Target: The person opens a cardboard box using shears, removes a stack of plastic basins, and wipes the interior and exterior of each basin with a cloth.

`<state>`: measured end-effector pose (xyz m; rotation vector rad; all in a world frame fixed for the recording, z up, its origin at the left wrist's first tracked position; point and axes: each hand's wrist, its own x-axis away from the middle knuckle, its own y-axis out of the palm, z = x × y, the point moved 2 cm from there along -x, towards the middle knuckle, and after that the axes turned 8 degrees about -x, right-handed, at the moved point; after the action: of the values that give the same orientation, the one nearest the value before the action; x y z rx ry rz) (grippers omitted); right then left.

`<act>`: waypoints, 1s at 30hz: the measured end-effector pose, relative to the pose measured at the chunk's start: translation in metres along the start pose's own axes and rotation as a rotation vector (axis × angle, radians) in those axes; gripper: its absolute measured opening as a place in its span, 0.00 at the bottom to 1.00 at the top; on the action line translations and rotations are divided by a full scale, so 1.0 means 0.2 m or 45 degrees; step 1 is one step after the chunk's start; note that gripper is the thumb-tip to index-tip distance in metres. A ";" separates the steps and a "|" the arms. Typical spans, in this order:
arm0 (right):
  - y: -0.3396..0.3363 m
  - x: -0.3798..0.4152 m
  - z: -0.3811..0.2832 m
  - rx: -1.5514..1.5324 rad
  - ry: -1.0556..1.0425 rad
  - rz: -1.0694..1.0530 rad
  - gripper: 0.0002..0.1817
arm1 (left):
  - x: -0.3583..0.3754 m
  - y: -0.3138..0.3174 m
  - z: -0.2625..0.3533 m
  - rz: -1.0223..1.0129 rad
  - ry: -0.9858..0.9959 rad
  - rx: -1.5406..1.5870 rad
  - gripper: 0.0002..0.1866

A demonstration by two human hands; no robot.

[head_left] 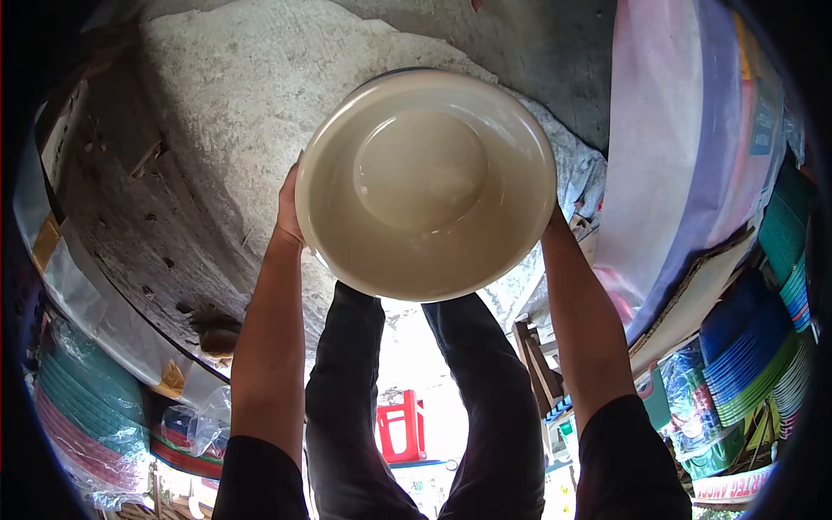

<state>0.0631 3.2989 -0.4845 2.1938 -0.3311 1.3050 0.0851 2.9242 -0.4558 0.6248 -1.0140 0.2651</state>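
A round beige plastic basin is held up in front of me, its open inside facing me. Behind its upper rim a thin dark-blue edge shows. My left hand grips the basin at its left side, with most of the fingers hidden behind the wall. On the opposite side my right hand holds the rim, and the basin covers nearly all of its fingers. Both arms are stretched out, and the basin overlaps my knees in this view.
A pale sheet lies on the grey floor. Large plastic-wrapped bundles stand at the right, near stacked blue basins. Wrapped green and pink basins are at the left. A red stool shows between my legs.
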 end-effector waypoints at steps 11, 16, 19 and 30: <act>-0.03 0.11 -0.02 -0.287 -0.032 0.031 0.23 | 0.09 0.11 0.03 0.011 -0.135 -0.020 0.30; -0.26 0.56 0.19 -0.061 0.197 0.596 0.30 | 0.43 0.13 0.03 0.413 -0.223 -0.484 0.32; -0.39 0.96 0.35 0.230 0.410 0.235 0.17 | 0.57 -0.16 -0.27 0.136 0.141 -1.328 0.27; 1.13 1.73 -0.18 1.395 0.147 -0.295 0.19 | 1.77 0.39 0.13 0.390 0.220 -0.675 0.34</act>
<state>0.1007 3.1615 -0.0962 2.8245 0.8685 1.6779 0.2113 2.9447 -0.1144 -0.0362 -0.9584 0.2974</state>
